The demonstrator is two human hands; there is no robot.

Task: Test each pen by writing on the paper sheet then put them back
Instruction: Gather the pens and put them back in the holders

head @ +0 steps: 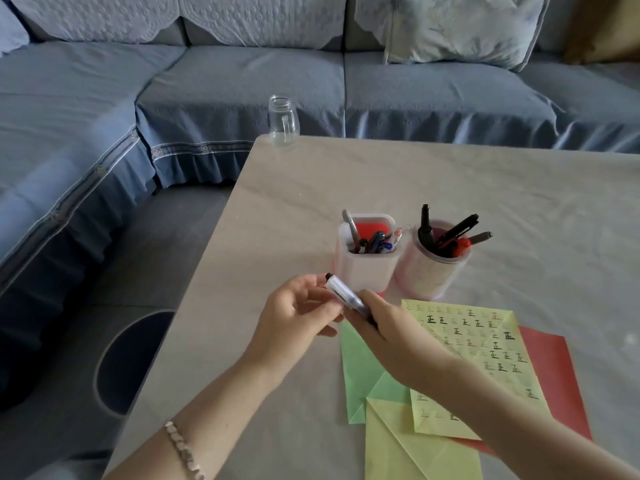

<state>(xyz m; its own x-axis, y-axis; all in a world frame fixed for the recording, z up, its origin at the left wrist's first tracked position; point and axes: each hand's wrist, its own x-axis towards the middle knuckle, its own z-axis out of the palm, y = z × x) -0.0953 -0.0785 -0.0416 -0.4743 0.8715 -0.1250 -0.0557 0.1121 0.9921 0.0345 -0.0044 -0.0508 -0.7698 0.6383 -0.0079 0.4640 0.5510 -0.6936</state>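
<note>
Clear-capped pen sits mid-frame, just below square pen holder. R hand wraps barrel; L hand pinches cap end. Prob. uncapping: pull straight, barrel steady, then yellow sheet lower right.

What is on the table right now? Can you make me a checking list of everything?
Surface: pale table, marbled top.
Job's things: pen held above the table; square holder and round holder side by side, both holding pens; yellow sheet covered in written marks.
Clutter: green sheet and red sheet partly under it; second yellow sheet nearer; glass jar at the far corner.
Grips: right grip wraps the pen's barrel; left grip pinches its far end.
Cables: nothing seen.
Surroundings: blue sofa with a pillow.
</note>
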